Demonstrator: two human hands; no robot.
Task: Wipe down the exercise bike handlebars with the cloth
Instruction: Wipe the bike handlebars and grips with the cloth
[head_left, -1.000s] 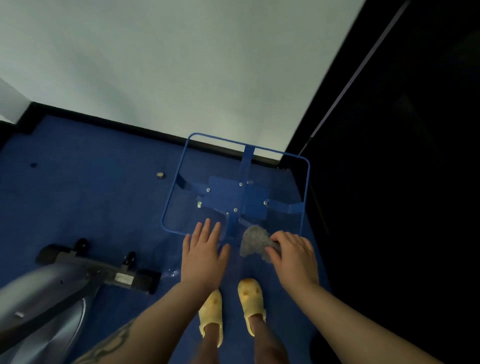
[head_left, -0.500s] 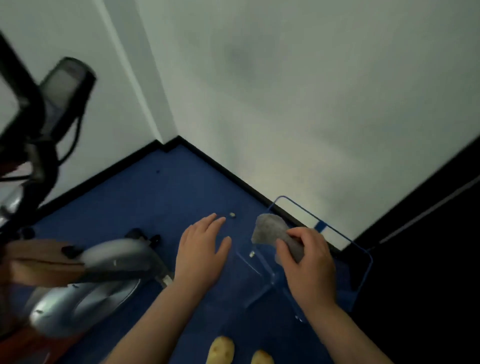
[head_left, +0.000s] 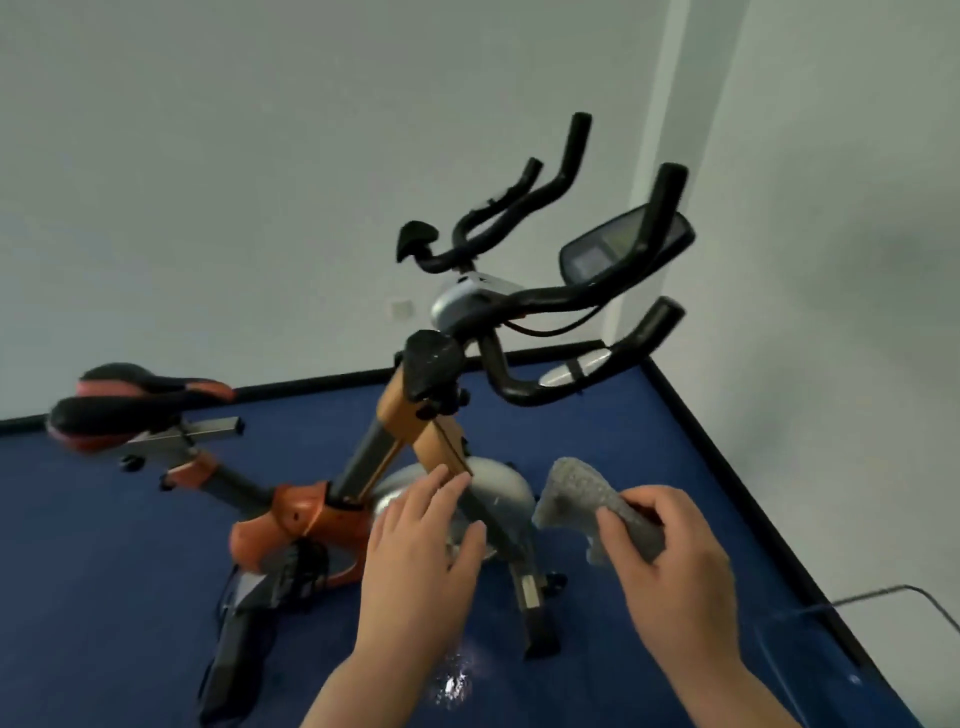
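An orange and silver exercise bike (head_left: 311, 514) stands on the blue floor ahead of me. Its black handlebars (head_left: 566, 296) curve up at centre right, with a small display console (head_left: 618, 249) behind them. My right hand (head_left: 675, 571) grips a grey textured cloth (head_left: 587, 493) at lower right, well below the handlebars. Beside it, my left hand (head_left: 426, 556) hovers with fingers straight and holds nothing, in front of the silver flywheel cover (head_left: 498, 483).
The black and orange saddle (head_left: 135, 405) sits at the left. White walls meet in a corner behind the bike. The rim of a clear blue-framed table (head_left: 904, 590) shows at lower right. A wet shine (head_left: 457, 680) lies on the blue carpet between my arms.
My view has swung left and up from the blue-framed table to the bike. My right hand has kept the cloth throughout. Both hands stay out in front of me.
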